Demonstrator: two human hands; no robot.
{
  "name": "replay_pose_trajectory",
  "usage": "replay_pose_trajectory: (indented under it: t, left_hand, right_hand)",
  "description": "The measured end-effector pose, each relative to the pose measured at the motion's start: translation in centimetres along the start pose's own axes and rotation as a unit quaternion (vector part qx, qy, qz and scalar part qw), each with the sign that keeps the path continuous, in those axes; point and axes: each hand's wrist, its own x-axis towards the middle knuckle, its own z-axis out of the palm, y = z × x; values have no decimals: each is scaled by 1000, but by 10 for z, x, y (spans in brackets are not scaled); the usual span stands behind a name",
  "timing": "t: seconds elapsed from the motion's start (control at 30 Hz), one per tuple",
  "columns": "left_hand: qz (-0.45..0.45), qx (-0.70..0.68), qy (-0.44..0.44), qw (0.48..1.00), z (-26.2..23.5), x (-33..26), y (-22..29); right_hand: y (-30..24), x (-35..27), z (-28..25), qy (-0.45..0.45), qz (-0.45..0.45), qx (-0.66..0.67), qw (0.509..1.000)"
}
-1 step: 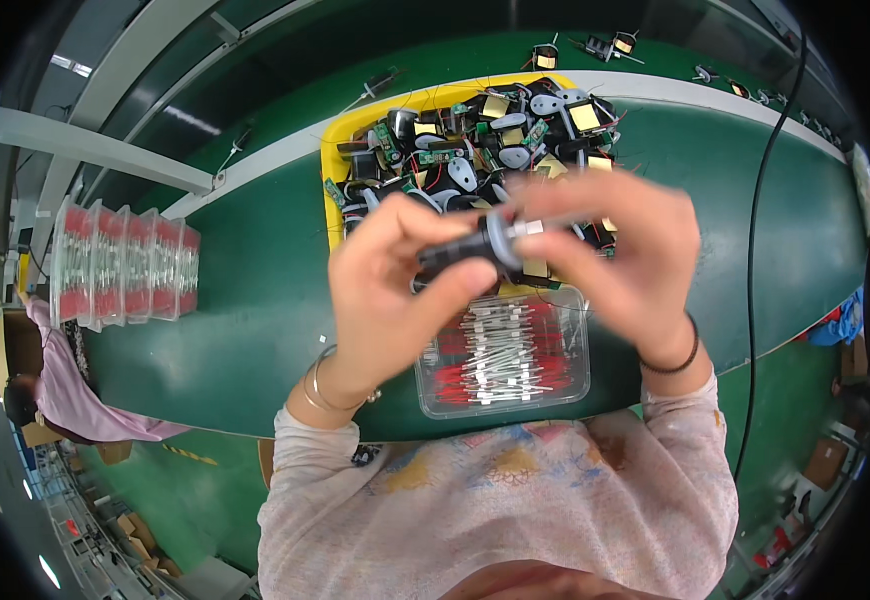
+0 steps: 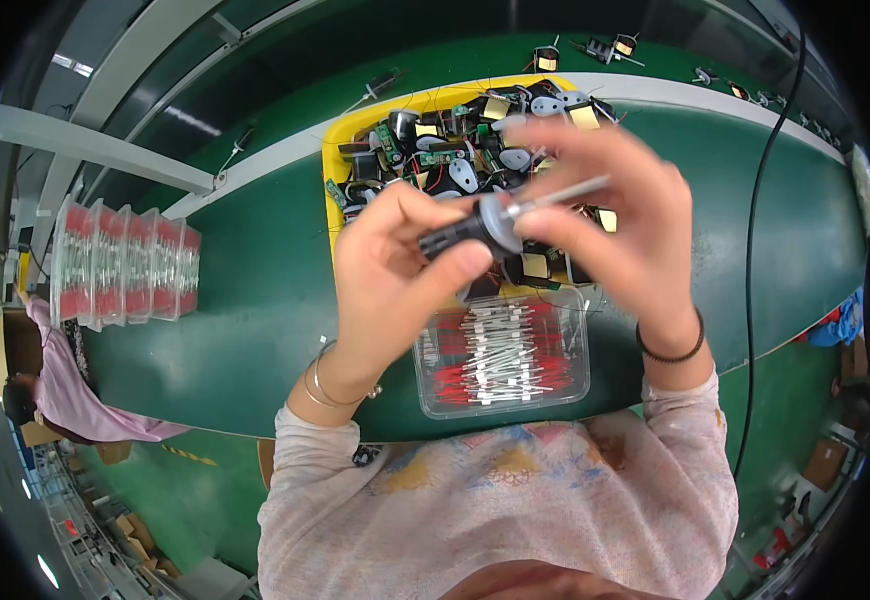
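Note:
My left hand (image 2: 385,270) is closed around a black cylindrical part (image 2: 447,240), its thumb and fingers on opposite sides. A grey round flange (image 2: 495,225) caps that part's right end. From the flange a thin metal rod (image 2: 580,188) sticks out up and to the right. My right hand (image 2: 625,230) is at the rod, its thumb and a finger on either side near the flange; the raised index finger is blurred. Just below is a clear plastic box (image 2: 583,385) of thin metal rods with red ends and white pieces.
Behind my hands stands a yellow tray (image 2: 333,165) heaped with black and grey parts, green circuit boards and wires. Several clear boxes of rods (image 2: 125,265) stand in a row at left. A black cable (image 2: 752,260) hangs at right. A pink-clothed person (image 2: 75,385) is at far left.
My right hand has shifted slightly and its index finger has risen. The rod now shows between its fingers, where only a short whitish piece showed before. The left hand keeps its hold.

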Motion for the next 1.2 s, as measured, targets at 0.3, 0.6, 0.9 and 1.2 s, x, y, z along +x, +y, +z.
replay_pose_trajectory:
  t: [0.3,0.6,0.9,1.2]
  left_hand:
    - [17,-96,43,994,-8,7,-10]
    - [24,-2,52,998,-20,40,-17]
    - [-97,332,70,936,-115,216,-97]
    - [64,618,-280,732,-88,157,-39]
  right_hand:
    - [10,27,13,24,33,142,989]
    - [22,27,12,95,16,137,986]
    - [24,17,-28,212,-66,68,973]
    - [30,9,-40,209,-116,104,966]
